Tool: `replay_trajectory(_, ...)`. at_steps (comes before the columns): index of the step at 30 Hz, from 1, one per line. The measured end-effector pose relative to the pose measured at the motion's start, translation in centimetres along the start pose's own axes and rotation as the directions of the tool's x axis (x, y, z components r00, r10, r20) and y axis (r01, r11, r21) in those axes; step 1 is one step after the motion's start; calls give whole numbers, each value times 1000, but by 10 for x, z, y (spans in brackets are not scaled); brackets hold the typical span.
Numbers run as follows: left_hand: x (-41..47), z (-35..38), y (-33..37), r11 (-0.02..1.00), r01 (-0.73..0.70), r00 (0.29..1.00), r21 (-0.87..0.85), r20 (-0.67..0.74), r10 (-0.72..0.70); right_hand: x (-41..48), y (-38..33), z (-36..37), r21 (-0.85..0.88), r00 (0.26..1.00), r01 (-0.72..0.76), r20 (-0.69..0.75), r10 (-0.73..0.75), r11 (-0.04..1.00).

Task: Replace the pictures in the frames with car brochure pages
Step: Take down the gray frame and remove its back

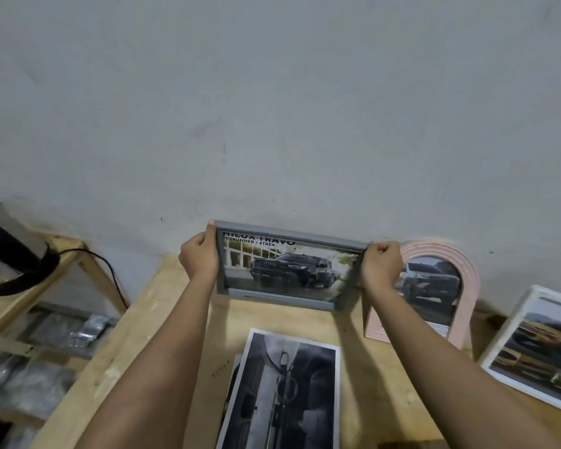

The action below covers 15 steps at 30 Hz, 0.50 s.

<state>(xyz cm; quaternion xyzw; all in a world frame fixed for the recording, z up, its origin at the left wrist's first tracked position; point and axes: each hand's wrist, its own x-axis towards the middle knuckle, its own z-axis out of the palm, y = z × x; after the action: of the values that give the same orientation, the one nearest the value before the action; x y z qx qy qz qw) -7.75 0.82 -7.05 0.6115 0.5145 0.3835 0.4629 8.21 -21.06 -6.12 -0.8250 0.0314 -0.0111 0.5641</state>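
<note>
Step in hand, as I judge it: standing the loaded grey frame (292,236) up at the back of the counter (162,303), against the wall (272,124).

- Left hand (199,259) grips the frame's left rail, fingers curled round it, one fingertip showing at the top corner; right hand (381,267) grips the right rail near its top corner, fingers curled shut on it.
- Frame sits between my two hands, landscape; the brochure page (292,270) inside reads right way up, dark pickup, headline partly cut by the top rail; top rail looks close to or on the wall; whether the bottom rail touches the counter I cannot tell.
- Just beyond my right hand: pink arched frame (470,280), already holding a car page, leaning at the wall; further out past that hand, a white frame (538,345) with a yellow car page.
- Between my forearms, nearer me than either hand: black-and-white prints (285,390) lying flat; probably the removed pictures.

To do it well: lower the bottom rail evenly so neither corner lands first; set the foot a little out from the wall so the frame leans back and does not slide; keep the right rail clear of the pink arched frame; let go one hand at a time, checking that it stands; fingers off the glass to avoid smudges.

Risk: a foot set too far out could skid on the wood.
</note>
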Motion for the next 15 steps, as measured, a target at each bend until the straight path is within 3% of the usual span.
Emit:
replay_trajectory(5,-73,-40,27,997,-74,988,-2,-136,74,-21,-11,-65,87,994,75,68,-81,993)
replay_trajectory(10,-182,-49,43,995,-95,975,22,-199,97,-26,7,-161,70,985,139,93,-145,988)
replay_trajectory(15,-288,-12,41,999,-38,994,9,-97,39,-9,53,-274,52,997,84,-4,-83,995)
